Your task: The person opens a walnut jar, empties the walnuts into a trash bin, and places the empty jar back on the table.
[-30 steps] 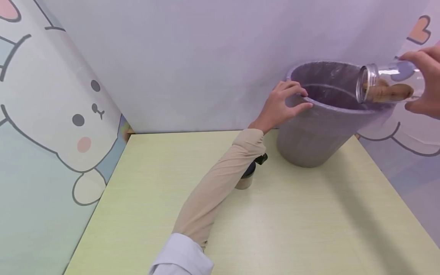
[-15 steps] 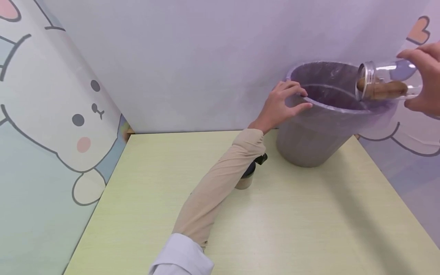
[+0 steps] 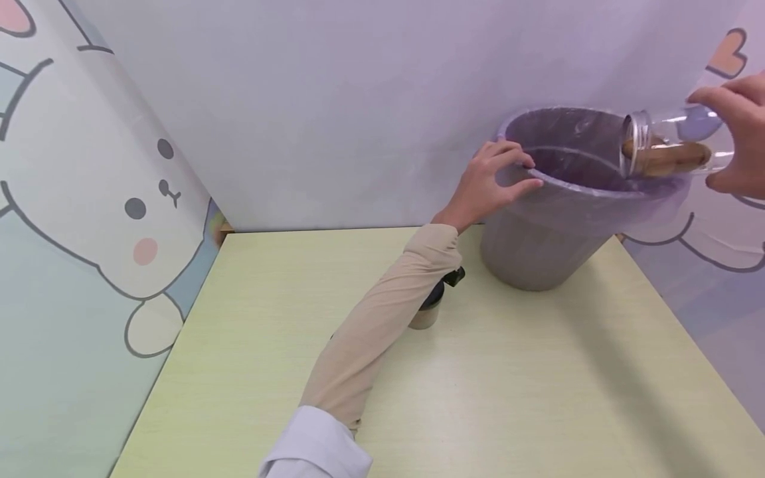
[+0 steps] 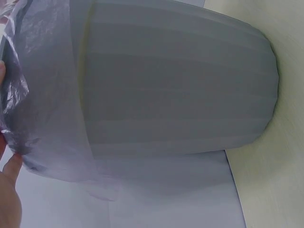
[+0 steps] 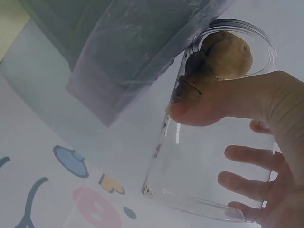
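In the head view my left hand [image 3: 487,182] grips the near left rim of a grey trash can [image 3: 532,255] lined with a translucent purple bag [image 3: 621,207]. Its thumb and fingertips [image 4: 13,166] show at the bag's edge in the left wrist view. My right hand [image 3: 741,143] holds a clear jar [image 3: 681,126] on its side, with the mouth over the can's right rim. Brown lumpy pieces [image 5: 230,57] lie inside near the jar's threaded mouth. Dark specks cling to the jar's inner wall in the right wrist view.
A small container with a black lid [image 3: 425,315] stands on the pale yellow table [image 3: 508,385], partly behind my left forearm. The can stands at the table's back right. Walls with cartoon pictures [image 3: 143,206] close in the sides, and a plain pale wall [image 3: 335,133] rises behind.
The brown pieces have slid left toward the jar's mouth, and the right hand has shifted slightly left. The left hand and the trash can have stayed in place.
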The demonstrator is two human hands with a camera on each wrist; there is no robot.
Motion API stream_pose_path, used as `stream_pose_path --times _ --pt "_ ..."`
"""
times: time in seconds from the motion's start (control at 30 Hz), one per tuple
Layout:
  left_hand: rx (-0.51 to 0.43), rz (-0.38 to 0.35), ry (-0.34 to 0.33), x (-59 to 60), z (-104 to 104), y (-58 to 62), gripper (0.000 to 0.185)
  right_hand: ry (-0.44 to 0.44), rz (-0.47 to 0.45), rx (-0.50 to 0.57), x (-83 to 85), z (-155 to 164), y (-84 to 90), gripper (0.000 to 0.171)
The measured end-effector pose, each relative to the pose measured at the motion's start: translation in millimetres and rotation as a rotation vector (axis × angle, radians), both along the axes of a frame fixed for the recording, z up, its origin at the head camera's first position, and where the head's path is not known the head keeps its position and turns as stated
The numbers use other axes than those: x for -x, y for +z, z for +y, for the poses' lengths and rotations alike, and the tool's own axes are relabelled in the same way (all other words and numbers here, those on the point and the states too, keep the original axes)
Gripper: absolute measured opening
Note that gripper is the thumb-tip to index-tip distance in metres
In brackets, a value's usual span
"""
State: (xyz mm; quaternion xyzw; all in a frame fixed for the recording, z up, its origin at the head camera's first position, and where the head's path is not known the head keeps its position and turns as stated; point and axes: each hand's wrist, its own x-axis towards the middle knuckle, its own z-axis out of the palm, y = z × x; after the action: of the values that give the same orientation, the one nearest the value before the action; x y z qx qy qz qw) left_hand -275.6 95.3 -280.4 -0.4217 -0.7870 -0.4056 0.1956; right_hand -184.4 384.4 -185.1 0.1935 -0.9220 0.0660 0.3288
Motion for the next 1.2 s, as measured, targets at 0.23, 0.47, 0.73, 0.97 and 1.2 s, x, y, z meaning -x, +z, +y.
stream_pose_path --times 0.23,0.47,0.73,0.97,1.2 --pt "-0.002 -0.001 -0.005 -0.1 -0.7 -0.8 0.027 -0.055 -0.002 -0.069 -2.1 -4.8 0.9 0.099" --pt "-0.015 0.005 -0.013 0.7 -1.1 -1.1 0.027 -0.123 -0.044 -0.05 -2.2 -9.2 4.3 0.097" --pt "-0.015 0.006 -0.017 1.4 -0.7 -1.7 0.027 -0.13 -0.047 -0.071 -3.1 -9.8 2.4 0.097" --pt "-0.015 0.001 -0.013 0.9 -1.3 -1.5 0.027 -0.081 -0.035 -0.001 -2.0 -11.0 3.8 0.094" --pt "-0.018 0.002 -0.012 0.3 -1.9 -2.5 0.027 -0.128 -0.059 -0.092 -3.1 -9.2 3.4 0.1"
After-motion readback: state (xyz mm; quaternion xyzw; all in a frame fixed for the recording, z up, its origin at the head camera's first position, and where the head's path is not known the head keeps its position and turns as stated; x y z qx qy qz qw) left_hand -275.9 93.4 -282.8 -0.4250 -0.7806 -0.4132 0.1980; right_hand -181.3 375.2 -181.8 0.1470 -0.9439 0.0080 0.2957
